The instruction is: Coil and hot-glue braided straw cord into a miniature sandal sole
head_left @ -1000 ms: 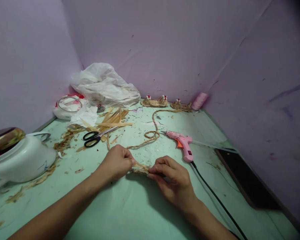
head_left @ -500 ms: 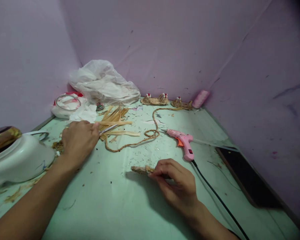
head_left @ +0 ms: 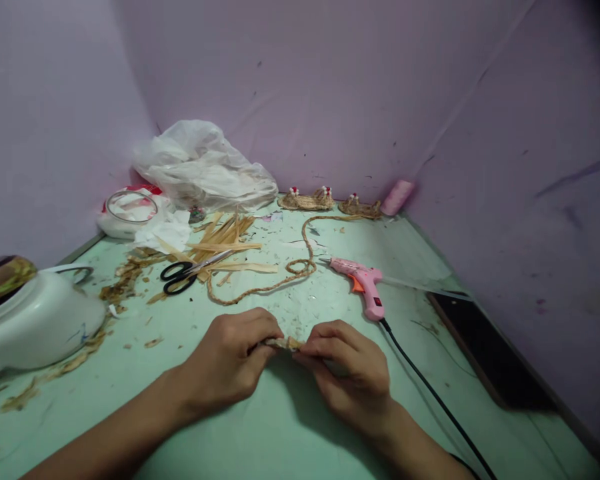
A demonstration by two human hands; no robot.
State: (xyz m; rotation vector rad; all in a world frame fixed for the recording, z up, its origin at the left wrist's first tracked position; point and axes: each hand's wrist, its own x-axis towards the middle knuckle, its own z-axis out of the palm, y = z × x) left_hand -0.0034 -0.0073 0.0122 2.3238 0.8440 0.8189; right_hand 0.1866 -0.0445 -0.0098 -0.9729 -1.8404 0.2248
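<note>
A small woven fiber piece (head_left: 286, 343) is held just above the green table, pinched at both ends. My left hand (head_left: 235, 353) grips its left end and my right hand (head_left: 353, 367) grips its right end; the fingers cover much of it. Beyond my left hand, black-handled scissors (head_left: 185, 272) rest against a pile of dry tan strips (head_left: 225, 237). A braided cord (head_left: 265, 291) curls across the table with a loop near its middle. To the right of the cord lies a pink glue gun (head_left: 363, 280), its nozzle facing left.
A white pot-like container (head_left: 50, 320) stands at the left. Behind are a plastic bag (head_left: 205, 167), a tape roll (head_left: 131, 206), small woven slippers (head_left: 306, 201) and a pink roll (head_left: 399, 197). A black cable (head_left: 430, 387) and a dark phone-like slab (head_left: 490, 353) lie right.
My left hand has let go of the scissors and moved right and nearer, taking hold of the woven piece's left end. My right hand has stayed nearly in place.
</note>
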